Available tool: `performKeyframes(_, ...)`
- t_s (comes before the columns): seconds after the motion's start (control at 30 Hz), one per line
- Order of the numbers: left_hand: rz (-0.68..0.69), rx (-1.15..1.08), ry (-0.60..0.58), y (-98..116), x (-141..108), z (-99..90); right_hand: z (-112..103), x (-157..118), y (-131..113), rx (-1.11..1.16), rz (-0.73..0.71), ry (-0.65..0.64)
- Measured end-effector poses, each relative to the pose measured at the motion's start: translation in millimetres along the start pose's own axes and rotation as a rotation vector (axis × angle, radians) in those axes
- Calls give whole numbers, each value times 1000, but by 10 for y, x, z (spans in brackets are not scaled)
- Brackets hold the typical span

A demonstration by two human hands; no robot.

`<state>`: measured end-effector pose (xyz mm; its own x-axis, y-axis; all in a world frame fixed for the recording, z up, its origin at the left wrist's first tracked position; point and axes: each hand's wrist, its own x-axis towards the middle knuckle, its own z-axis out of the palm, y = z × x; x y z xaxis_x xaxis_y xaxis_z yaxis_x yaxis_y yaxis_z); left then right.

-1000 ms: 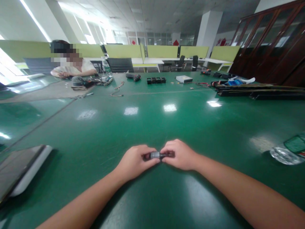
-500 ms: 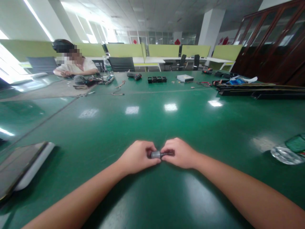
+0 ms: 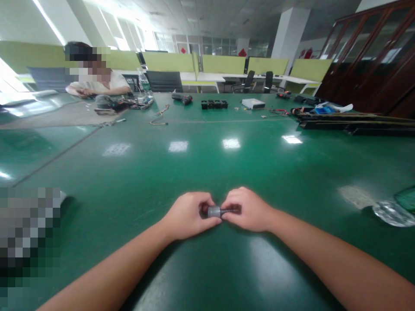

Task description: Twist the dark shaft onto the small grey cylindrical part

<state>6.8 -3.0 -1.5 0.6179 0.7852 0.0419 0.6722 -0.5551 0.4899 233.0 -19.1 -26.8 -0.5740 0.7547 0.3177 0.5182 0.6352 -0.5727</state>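
A small grey metal cylinder [image 3: 214, 211] lies level between my two hands, low over the green table [image 3: 194, 168]. My left hand [image 3: 191, 216] is closed round its left end, with thumb and fingers curled on it. On the other side, my right hand [image 3: 248, 209] pinches a thin dark shaft [image 3: 229, 211] that comes out of the cylinder's right end. The fingertips of both hands nearly meet. My fingers cover parts of the cylinder and shaft.
A blurred flat object [image 3: 29, 224] lies at left, a clear bottle [image 3: 394, 212] at right. Farther back are a black block [image 3: 214, 104], a white box [image 3: 253, 103], a cable [image 3: 158, 116] and black bars [image 3: 356, 123]. A person [image 3: 97, 82] sits at far left.
The view has shifted slightly. Both hands keep their hold on the cylinder and shaft, with hardly any movement.
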Motion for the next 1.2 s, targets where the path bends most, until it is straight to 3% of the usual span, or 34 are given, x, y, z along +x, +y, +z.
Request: performKeyframes(1.2,8,-49,-6,-9,-7,-12,-61,-66,-8,-6,-21,-16)
